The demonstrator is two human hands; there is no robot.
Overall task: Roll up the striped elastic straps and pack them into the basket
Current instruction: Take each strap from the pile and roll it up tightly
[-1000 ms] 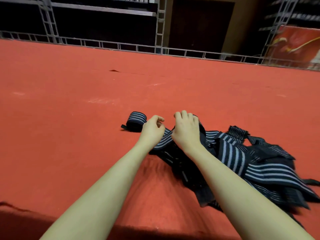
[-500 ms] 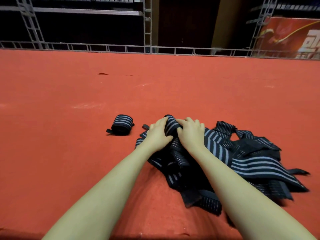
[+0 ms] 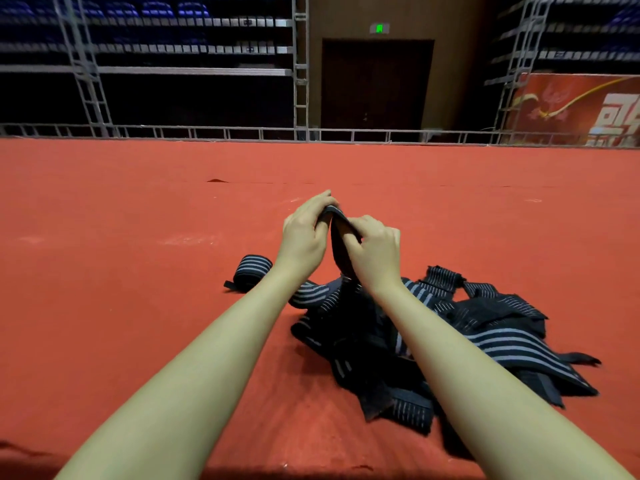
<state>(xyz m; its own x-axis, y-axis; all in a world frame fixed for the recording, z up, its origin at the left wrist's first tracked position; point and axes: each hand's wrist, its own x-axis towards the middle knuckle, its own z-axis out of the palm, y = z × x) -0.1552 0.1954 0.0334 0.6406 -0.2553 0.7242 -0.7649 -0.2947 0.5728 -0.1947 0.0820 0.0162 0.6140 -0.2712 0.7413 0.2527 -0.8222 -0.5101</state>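
The end of one dark navy elastic strap with pale grey stripes (image 3: 337, 244) is being held up above the red carpeted floor (image 3: 121, 271), pinched between the left hand (image 3: 304, 233) and the right hand (image 3: 375, 252), which are being kept close together around it. Its lower length is hanging into the loose heap of matching striped straps (image 3: 485, 337) that is lying spread beneath and right of the forearms. One rolled striped strap (image 3: 251, 273) is sitting just left of the heap, with bare carpet stretching wide toward the far metal railing (image 3: 242, 133).
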